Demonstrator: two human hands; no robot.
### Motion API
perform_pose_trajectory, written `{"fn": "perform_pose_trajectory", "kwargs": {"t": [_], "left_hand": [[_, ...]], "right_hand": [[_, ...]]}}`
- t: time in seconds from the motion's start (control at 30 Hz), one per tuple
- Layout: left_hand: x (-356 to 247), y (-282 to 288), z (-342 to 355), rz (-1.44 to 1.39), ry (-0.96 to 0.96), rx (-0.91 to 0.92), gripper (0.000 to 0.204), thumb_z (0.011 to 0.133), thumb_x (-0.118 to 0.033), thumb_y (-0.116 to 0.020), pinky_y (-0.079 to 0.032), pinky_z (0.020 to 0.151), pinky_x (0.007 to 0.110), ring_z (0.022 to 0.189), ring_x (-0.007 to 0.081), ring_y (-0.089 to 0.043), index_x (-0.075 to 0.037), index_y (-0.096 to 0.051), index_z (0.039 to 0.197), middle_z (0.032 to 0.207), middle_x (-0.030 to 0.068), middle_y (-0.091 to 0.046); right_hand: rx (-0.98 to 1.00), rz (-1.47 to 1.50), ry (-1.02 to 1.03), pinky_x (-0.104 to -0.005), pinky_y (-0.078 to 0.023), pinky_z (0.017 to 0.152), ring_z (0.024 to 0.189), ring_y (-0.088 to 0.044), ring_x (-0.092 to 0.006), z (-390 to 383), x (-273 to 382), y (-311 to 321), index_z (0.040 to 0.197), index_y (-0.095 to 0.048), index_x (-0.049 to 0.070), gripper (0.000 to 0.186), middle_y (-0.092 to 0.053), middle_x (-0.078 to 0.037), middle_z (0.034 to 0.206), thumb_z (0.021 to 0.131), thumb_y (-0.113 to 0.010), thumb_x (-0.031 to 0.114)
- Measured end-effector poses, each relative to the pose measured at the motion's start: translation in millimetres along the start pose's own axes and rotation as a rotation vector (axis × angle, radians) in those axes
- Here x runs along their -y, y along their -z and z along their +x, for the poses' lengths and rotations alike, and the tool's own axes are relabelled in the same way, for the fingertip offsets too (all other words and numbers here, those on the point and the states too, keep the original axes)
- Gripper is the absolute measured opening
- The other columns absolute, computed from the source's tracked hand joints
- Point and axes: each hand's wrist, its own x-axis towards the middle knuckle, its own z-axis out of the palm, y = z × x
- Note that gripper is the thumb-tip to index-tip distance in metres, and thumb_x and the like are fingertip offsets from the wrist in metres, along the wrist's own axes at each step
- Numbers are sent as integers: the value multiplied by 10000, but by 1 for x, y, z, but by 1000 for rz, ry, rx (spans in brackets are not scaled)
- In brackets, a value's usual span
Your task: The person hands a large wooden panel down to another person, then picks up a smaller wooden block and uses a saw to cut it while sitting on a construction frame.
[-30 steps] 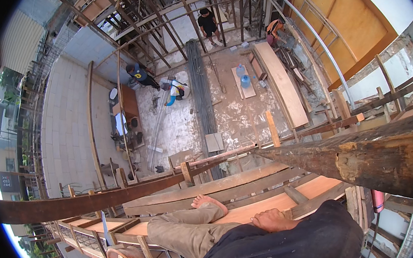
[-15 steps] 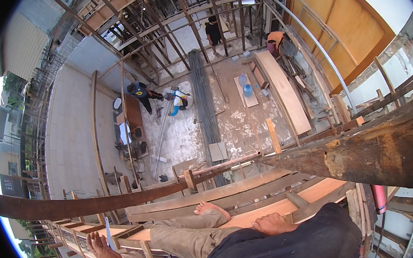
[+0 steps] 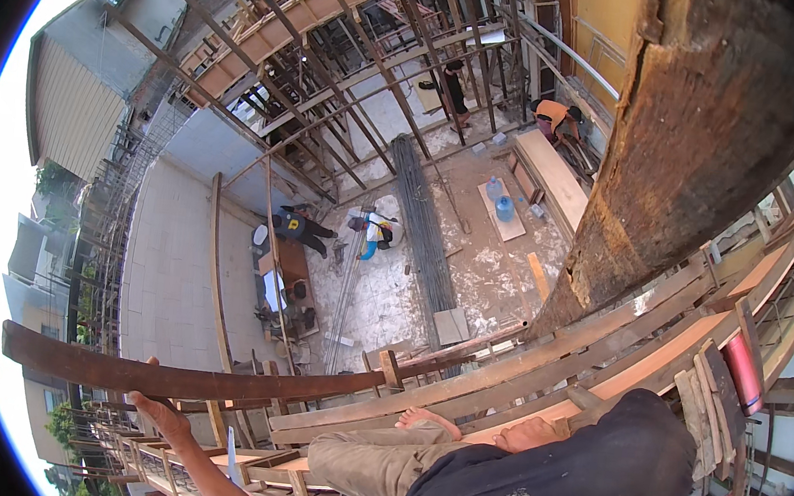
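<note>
A long dark wooden beam [image 3: 250, 388] runs across at the left, in front of me. My left hand [image 3: 163, 417] is at its underside near the left end; a fingertip shows above the top edge, so the fingers seem wrapped round it. My right hand [image 3: 528, 436] rests low against the planks beside my bare foot [image 3: 428, 421], its fingers curled in. What it holds, if anything, is hidden. Below my left forearm, a pale narrow blade [image 3: 231, 452], like a handsaw's, stands among the formwork boards [image 3: 300, 462].
A thick, rough timber [image 3: 682, 170] slants up close on the right. A red cylinder [image 3: 743, 372] stands beside stacked wood offcuts. Far below, people work around a bundle of steel bars [image 3: 419, 221], blue water jugs [image 3: 503, 209] and a long board [image 3: 552, 177].
My left hand has moved forward from beside the pale blade to the dark beam. The view has shifted, and the thick timber now stands steeper. My right hand stays low by my foot.
</note>
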Motion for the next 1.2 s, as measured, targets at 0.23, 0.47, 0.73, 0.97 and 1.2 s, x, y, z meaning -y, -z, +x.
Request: {"fn": "perform_pose_trajectory", "kwargs": {"t": [0.23,0.47,0.73,0.97,1.2], "left_hand": [[-17,-10,-5,-6,79,12,658,881,-540,-758,-529,920,397,1071,210,-611,-38,-590,1273,1178,116,-666],[-39,-50,-21,-57,128,-124,540,871,-450,-797,-505,947,394,1048,211,-616,-24,-664,1175,1113,85,-658],[-32,-34,-14,24,161,-67,583,854,-496,-795,-503,962,404,1069,215,-626,-13,-689,1162,1139,99,-670],[-37,-41,-15,17,161,-100,577,838,-501,-806,-505,961,418,1080,213,-625,-31,-692,1154,1134,93,-671],[-36,-41,-16,9,158,-113,590,831,-508,-815,-501,960,414,1079,206,-619,-37,-687,1164,1135,83,-668]], "right_hand": [[-15,20,18,-430,-525,514,694,-714,-283,0,2,-6,992,-693,35,389,-715,-159,830,1030,-547,394],[-52,73,20,-433,-530,533,712,-715,-284,0,5,-10,1010,-690,37,385,-715,-161,847,1033,-544,393],[-77,107,29,-436,-535,555,733,-717,-285,-8,-2,-12,1031,-686,39,381,-715,-163,866,1037,-540,391],[-97,120,20,-438,-540,575,752,-719,-287,-10,-4,-9,1049,-683,41,379,-715,-164,883,1040,-537,390],[-87,124,5,-441,-544,594,770,-721,-288,-11,-9,-10,1067,-679,42,376,-715,-166,900,1043,-534,389]]}}
